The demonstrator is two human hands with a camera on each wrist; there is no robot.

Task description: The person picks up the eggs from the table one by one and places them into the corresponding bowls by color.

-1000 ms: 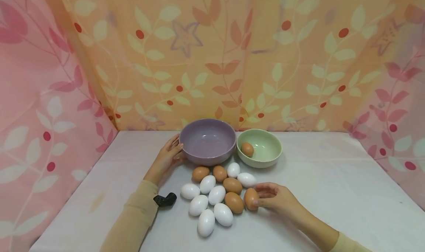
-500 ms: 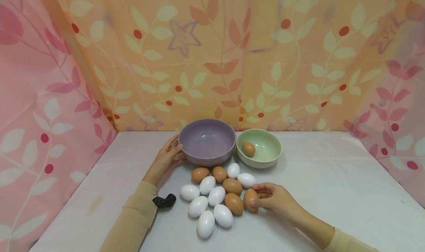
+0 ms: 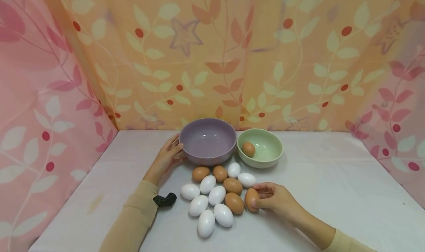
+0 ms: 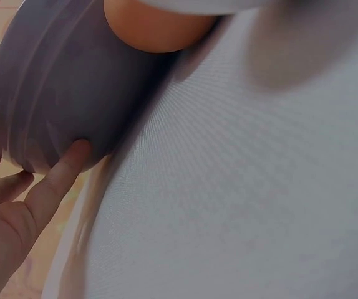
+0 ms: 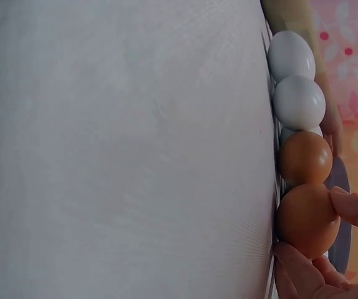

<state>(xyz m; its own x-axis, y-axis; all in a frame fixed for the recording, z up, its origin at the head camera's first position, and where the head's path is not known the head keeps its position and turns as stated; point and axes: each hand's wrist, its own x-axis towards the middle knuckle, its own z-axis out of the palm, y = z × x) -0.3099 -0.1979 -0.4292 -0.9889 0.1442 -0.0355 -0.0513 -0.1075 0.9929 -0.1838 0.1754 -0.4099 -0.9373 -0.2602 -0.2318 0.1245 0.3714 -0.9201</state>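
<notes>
My left hand (image 3: 166, 158) rests against the left side of a purple bowl (image 3: 208, 141). In the left wrist view its thumb lies straight on the bowl's outer wall (image 4: 73, 87), with the fingers farther round the side. My right hand (image 3: 278, 200) pinches a brown egg (image 3: 251, 199) at the right edge of a cluster of eggs, the egg still low by the cloth. The right wrist view shows thumb and fingertips on opposite sides of that held egg (image 5: 307, 221). Brown eggs (image 3: 234, 203) and white eggs (image 3: 206, 223) lie together in front of the bowls.
A smaller green bowl (image 3: 270, 148) stands just right of the purple one, holding one brown egg (image 3: 248, 149). A white cloth (image 3: 325, 185) covers the table. Patterned curtains (image 3: 212, 60) enclose the back and both sides. A black device (image 3: 165, 200) sits at the left wrist.
The right thumb and fingers have settled slightly around the brown egg, which has barely moved. The left hand stays against the purple bowl. The egg in the green bowl has shifted slightly right.
</notes>
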